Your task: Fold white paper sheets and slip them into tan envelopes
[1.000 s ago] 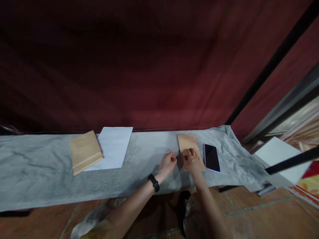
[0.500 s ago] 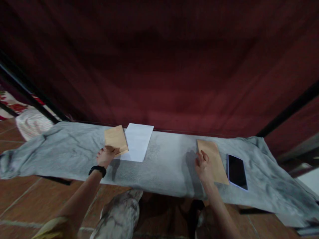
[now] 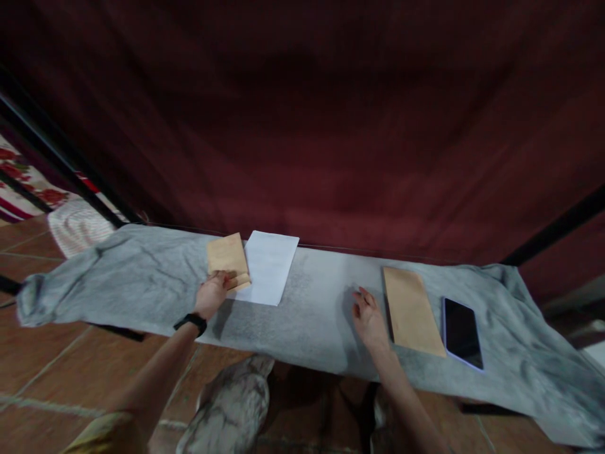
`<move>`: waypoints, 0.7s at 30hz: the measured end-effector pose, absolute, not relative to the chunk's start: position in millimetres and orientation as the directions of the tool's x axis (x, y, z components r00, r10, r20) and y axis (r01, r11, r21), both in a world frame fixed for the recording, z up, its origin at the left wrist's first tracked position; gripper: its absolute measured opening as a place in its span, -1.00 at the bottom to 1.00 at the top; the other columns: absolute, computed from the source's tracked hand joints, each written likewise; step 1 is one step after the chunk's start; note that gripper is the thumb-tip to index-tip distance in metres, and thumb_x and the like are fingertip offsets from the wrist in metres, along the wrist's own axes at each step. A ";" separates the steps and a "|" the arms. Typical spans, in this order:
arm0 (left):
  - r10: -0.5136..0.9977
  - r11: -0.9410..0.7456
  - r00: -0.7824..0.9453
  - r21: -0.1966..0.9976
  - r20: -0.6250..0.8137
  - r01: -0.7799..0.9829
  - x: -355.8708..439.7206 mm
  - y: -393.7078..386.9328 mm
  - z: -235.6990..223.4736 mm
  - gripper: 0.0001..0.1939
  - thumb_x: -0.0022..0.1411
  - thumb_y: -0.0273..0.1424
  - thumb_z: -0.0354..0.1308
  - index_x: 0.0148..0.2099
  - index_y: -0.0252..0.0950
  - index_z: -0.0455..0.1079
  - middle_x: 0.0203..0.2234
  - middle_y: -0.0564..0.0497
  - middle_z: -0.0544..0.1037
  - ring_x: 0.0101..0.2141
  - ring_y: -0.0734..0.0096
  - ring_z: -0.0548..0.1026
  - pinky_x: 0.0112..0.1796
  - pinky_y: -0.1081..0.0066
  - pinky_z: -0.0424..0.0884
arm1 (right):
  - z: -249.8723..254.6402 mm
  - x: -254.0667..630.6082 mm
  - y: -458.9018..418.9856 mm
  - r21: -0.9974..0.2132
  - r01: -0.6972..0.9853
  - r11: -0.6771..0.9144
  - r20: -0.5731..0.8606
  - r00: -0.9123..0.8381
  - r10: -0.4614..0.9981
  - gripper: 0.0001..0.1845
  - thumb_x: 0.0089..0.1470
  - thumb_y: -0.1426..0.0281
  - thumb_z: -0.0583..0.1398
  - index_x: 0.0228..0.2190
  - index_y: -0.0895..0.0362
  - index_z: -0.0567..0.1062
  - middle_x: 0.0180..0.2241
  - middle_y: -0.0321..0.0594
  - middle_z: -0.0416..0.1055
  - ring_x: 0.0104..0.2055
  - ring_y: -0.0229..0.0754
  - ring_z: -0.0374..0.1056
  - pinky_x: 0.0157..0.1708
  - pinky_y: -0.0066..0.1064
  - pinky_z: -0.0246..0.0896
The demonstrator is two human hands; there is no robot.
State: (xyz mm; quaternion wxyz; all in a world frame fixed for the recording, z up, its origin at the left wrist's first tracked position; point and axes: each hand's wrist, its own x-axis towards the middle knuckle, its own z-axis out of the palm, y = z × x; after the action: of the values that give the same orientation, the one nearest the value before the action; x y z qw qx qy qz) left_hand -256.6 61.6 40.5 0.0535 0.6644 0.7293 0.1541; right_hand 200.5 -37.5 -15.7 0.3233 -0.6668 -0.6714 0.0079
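On the left, my left hand (image 3: 213, 294), with a black band at the wrist, grips the lower edge of a small brown paper envelope (image 3: 227, 253) at its folded flap. Part of that edge is hidden under my fingers. The envelope overlaps a sheet of white paper (image 3: 270, 265) lying on the grey cloth (image 3: 321, 290). Over the cloth at right, my right hand (image 3: 370, 320) is open, its fingers loosely bent and nothing visible in them. Just right of it lies a second, longer brown envelope (image 3: 412, 309), apart from the fingers.
A phone (image 3: 462, 333) with a pale purple edge lies right of the longer envelope. The cloth covers a narrow bench in front of a dark red curtain (image 3: 321, 157). Dark metal bars (image 3: 558, 230) slant up at both sides. Below are my knees and a tiled floor (image 3: 42, 366).
My right hand has moved left, off the longer envelope. My left fingers have shifted along the small envelope's flap. The whole view has turned slightly.
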 end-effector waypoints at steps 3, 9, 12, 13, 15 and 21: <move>0.965 0.077 -0.138 0.260 0.225 0.963 -251.0 58.4 44.7 -0.77 0.34 -0.35 0.05 -0.04 -0.31 0.43 -0.02 -0.25 0.54 0.00 0.01 0.52 0.01 0.11 0.41 | -13.9 197.2 -37.0 -0.438 0.895 0.084 0.381 0.099 0.919 -0.58 0.18 0.57 0.06 -0.01 0.20 0.56 0.18 0.08 0.40 0.21 0.04 0.34 0.20 -0.12 0.31; 0.930 -0.366 0.325 0.328 0.174 0.871 -193.0 33.3 38.3 -0.47 0.30 -0.18 0.16 0.26 -0.21 0.33 0.25 -0.10 0.43 0.27 0.15 0.34 0.26 0.18 0.24 | -9.1 190.3 -37.1 -0.487 0.870 0.077 0.340 0.108 0.934 -0.58 0.19 0.56 0.07 0.00 0.18 0.57 0.18 0.05 0.42 0.21 0.02 0.36 0.21 -0.14 0.30; 0.925 -0.373 0.377 0.302 0.050 0.877 -172.1 22.6 29.9 -0.48 0.27 -0.21 0.21 0.25 -0.20 0.39 0.30 -0.10 0.38 0.32 0.16 0.28 0.32 0.13 0.13 | -7.6 187.7 -37.6 -0.499 0.863 0.081 0.331 0.103 0.938 -0.58 0.19 0.56 0.07 -0.01 0.16 0.58 0.16 0.04 0.45 0.20 0.01 0.39 0.20 -0.14 0.33; 0.927 -0.368 0.374 0.297 0.038 0.881 -169.6 20.1 28.2 -0.52 0.29 -0.23 0.20 0.22 -0.20 0.42 0.29 -0.10 0.40 0.30 0.18 0.31 0.32 0.13 0.13 | -7.1 187.1 -37.7 -0.501 0.861 0.083 0.326 0.100 0.940 -0.58 0.19 0.56 0.07 -0.01 0.14 0.58 0.14 0.02 0.47 0.18 0.00 0.40 0.19 -0.14 0.34; 0.928 -0.363 0.369 0.316 0.042 0.877 -169.4 16.7 27.2 -0.62 0.32 -0.27 0.14 0.15 -0.20 0.48 0.23 -0.08 0.47 0.25 0.20 0.39 0.31 0.17 0.17 | -5.9 186.5 -38.1 -0.506 0.858 0.087 0.317 0.091 0.944 -0.58 0.18 0.57 0.08 -0.02 0.11 0.59 0.12 -0.02 0.50 0.16 -0.02 0.43 0.17 -0.16 0.35; 0.962 -0.270 0.258 0.438 0.089 0.857 -168.2 17.9 31.4 -0.69 0.37 -0.32 -0.03 -0.02 -0.20 0.51 -0.03 -0.09 0.64 -0.02 0.18 0.59 0.07 0.23 0.43 | 0.0 186.5 -39.2 -0.504 0.858 0.100 0.287 0.056 0.956 -0.57 0.17 0.58 0.08 -0.03 0.08 0.60 0.07 -0.06 0.54 0.11 -0.05 0.48 0.16 -0.20 0.35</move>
State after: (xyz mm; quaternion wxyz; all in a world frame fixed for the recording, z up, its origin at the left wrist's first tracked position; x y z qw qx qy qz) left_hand -168.2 17.9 31.4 0.1524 0.7783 0.5845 0.1716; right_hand 186.5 -39.2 0.0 0.2923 -0.6654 -0.6817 0.0840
